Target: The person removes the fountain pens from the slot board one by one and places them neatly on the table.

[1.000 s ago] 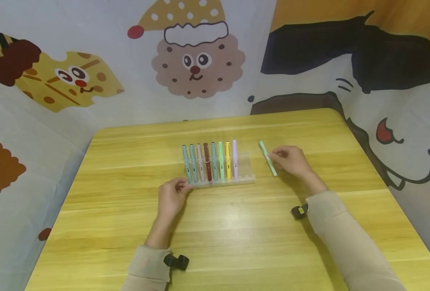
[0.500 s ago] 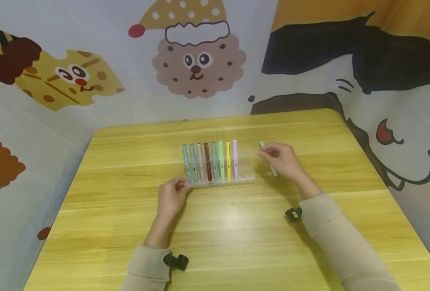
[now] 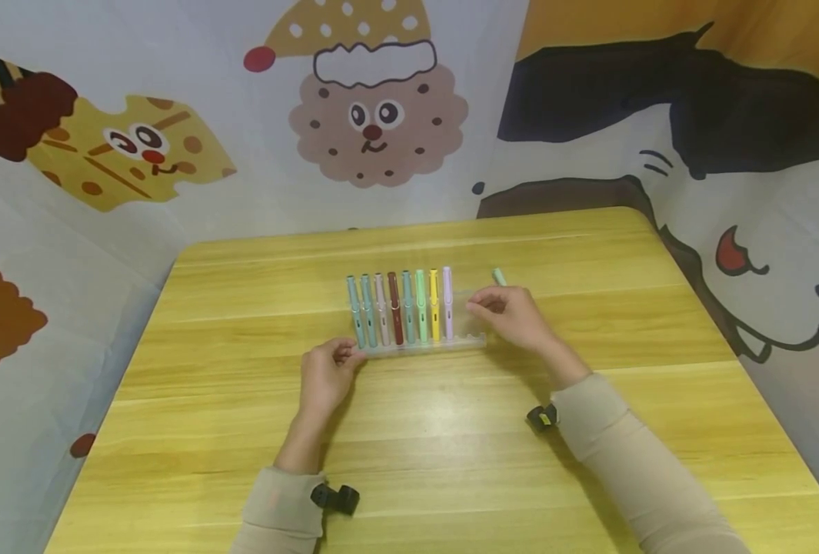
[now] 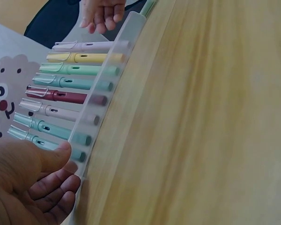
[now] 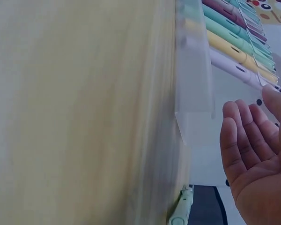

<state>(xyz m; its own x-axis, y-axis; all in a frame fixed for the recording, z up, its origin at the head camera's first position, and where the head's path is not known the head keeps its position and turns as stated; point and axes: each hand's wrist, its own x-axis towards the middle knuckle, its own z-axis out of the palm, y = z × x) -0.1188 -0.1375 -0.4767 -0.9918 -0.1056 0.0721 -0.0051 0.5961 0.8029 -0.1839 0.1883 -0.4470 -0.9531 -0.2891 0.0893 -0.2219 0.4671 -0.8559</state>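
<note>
A clear pen rack [image 3: 474, 341] stands on the table with several pens leaning in a row. At its right end of the row is a lilac pen [image 3: 448, 308], beside a yellow pen [image 3: 434, 304]; a dark red pen [image 3: 395, 308] sits near the middle. My left hand [image 3: 327, 377] pinches the rack's left end, thumb on the front lip in the left wrist view. My right hand [image 3: 516, 315] hovers at the rack's right part, near the lilac pen, fingers slightly bent and holding nothing. Behind it a pale green pen [image 3: 498, 275] lies on the table, mostly hidden in the head view.
The wooden table [image 3: 243, 431] reaches to a wall cloth [image 3: 243, 208] with cartoon prints at its back. The pale green pen [image 5: 181, 208] lies past the rack's right end in the right wrist view.
My right hand has moved left, away from the pale green pen, to the rack's right part. The pen stays where it lay. The left hand has kept its place on the rack.
</note>
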